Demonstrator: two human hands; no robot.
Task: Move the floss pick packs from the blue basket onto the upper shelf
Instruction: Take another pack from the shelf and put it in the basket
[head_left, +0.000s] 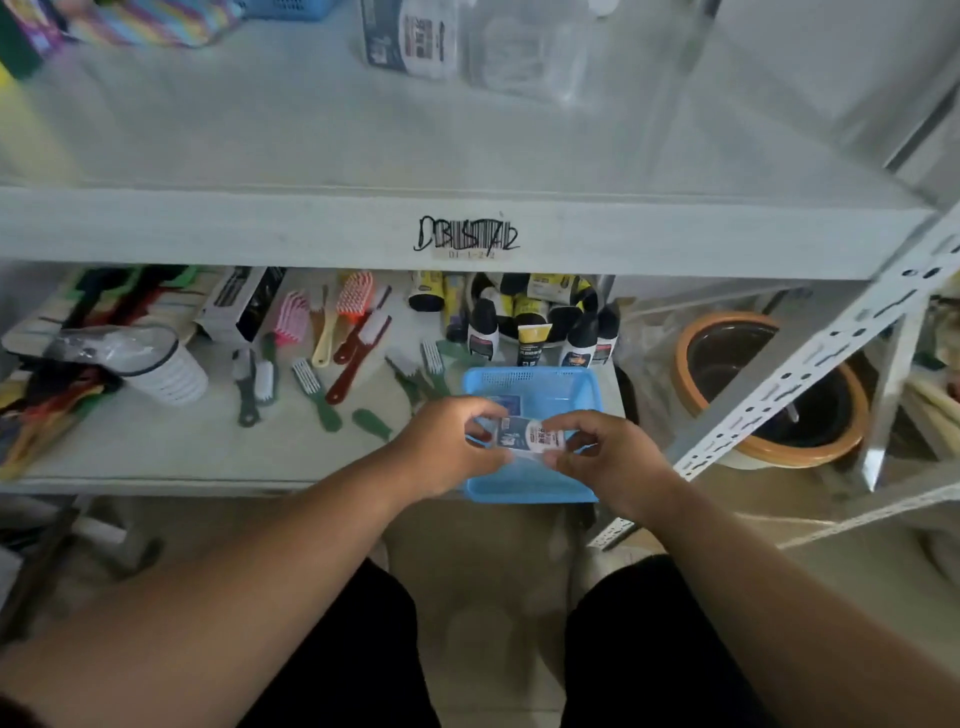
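A blue basket (524, 382) sits at the front right of the lower shelf. Just above it I hold one floss pick pack (527, 435), white and dark blue, between both hands. My left hand (447, 441) pinches its left end and my right hand (605, 457) pinches its right end. Another pack (506, 402) shows inside the basket behind my fingers. The upper shelf (260, 145) carries floss pick packs (410, 39) at the back, beside a clear plastic pack (524, 57).
Brushes (311, 379) and combs lie scattered across the lower shelf, with black-capped tubes and bottles (530, 327) behind the basket and a striped cup (166, 364) on the left. An orange-rimmed pot (769, 384) stands right of the slotted white upright (810, 358).
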